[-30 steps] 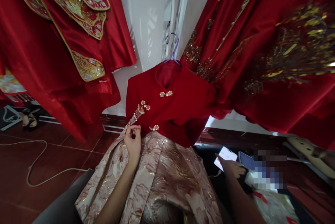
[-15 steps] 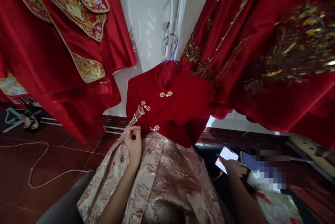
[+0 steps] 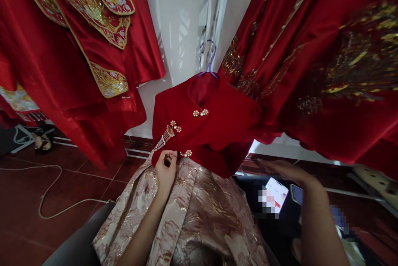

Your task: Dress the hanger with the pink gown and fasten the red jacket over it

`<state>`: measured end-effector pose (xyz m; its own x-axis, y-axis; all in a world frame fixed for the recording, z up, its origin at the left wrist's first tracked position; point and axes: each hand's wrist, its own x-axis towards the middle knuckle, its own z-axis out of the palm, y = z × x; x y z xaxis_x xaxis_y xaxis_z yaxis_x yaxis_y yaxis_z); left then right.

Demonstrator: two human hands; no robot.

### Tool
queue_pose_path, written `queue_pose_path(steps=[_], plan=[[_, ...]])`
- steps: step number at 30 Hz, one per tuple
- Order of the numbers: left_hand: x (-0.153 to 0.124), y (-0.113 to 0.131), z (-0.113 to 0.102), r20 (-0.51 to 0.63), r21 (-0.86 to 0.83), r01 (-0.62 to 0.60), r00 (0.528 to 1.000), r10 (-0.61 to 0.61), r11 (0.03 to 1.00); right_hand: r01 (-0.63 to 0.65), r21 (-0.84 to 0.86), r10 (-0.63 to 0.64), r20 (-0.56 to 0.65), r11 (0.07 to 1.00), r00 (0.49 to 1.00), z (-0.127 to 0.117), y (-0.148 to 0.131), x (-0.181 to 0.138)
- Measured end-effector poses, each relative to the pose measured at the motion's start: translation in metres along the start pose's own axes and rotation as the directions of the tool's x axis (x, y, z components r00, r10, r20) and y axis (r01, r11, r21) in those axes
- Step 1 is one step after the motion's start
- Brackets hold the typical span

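Note:
A red velvet dress top (image 3: 214, 127) with pearl buttons hangs from a purple hanger (image 3: 209, 67) above its pale gold brocade skirt (image 3: 199, 216). My left hand (image 3: 166, 169) is closed in a pinch at the waist seam, gripping the dress just below the beaded tassel (image 3: 166, 135). My right hand (image 3: 284, 169) is lifted above a white phone (image 3: 275, 195), fingers stretched out flat and holding nothing; it is smeared by motion.
Red embroidered gowns hang at the left (image 3: 77, 50) and right (image 3: 326, 62). A white cable (image 3: 46, 199) snakes over the dark red floor. A second phone (image 3: 297, 193) lies beside the white one. Sandals (image 3: 42, 141) sit at far left.
My right hand rose off the white phone and moved up and right. My left hand stayed pinched at the waist seam. The view shifted slightly.

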<state>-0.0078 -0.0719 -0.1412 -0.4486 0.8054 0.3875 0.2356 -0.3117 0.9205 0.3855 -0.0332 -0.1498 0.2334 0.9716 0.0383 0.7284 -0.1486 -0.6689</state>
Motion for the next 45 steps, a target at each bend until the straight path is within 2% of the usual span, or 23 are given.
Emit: queue_pose_path(steps=[3,6,7,9,10,14,19,23,30,35,39,45], plan=[[-0.003,0.002,0.000,0.116,0.066,-0.112,0.988,0.104,0.992,0.189,0.094,-0.199,0.104,0.977,0.975,0.010,-0.053,-0.022],[-0.005,0.005,-0.001,0.221,0.130,-0.212,0.959,0.180,0.969,0.350,0.203,-0.394,0.244,0.914,0.886,0.014,-0.110,-0.045],[-0.006,0.006,-0.001,0.235,0.149,-0.229,0.953,0.190,0.962,0.392,0.246,-0.456,0.324,0.887,0.829,0.013,-0.127,-0.050],[-0.007,0.007,-0.001,0.247,0.181,-0.250,0.948,0.202,0.951,0.437,0.330,-0.547,0.544,0.837,0.636,0.013,-0.155,-0.057],[-0.007,0.007,-0.001,0.252,0.194,-0.256,0.946,0.204,0.947,0.461,0.348,-0.576,0.543,0.816,0.611,0.014,-0.166,-0.059],[-0.008,0.005,-0.001,0.272,0.223,-0.274,0.939,0.210,0.935,0.567,0.367,-0.675,0.406,0.738,0.616,0.034,-0.192,-0.066],[-0.007,0.005,-0.002,0.304,0.238,-0.325,0.920,0.248,0.915,0.644,0.336,-0.724,0.248,0.688,0.644,0.073,-0.193,-0.071],[-0.006,0.006,-0.003,0.342,0.203,-0.350,0.901,0.269,0.915,0.667,0.286,-0.726,0.269,0.688,0.633,0.088,-0.188,-0.071],[-0.005,0.003,-0.002,0.298,0.143,-0.312,0.919,0.260,0.939,0.647,0.267,-0.700,0.286,0.714,0.654,0.094,-0.188,-0.072],[-0.006,-0.001,-0.001,0.274,0.054,-0.189,0.947,0.167,0.981,0.640,0.283,-0.699,0.277,0.715,0.659,0.096,-0.188,-0.072],[-0.007,-0.004,0.001,0.278,-0.011,-0.069,0.958,0.070,0.998,0.611,0.281,-0.671,0.238,0.740,0.702,0.099,-0.189,-0.074],[-0.006,-0.006,0.002,0.262,-0.036,-0.004,0.965,0.013,0.999,0.602,0.285,-0.664,0.249,0.746,0.705,0.099,-0.190,-0.074]])
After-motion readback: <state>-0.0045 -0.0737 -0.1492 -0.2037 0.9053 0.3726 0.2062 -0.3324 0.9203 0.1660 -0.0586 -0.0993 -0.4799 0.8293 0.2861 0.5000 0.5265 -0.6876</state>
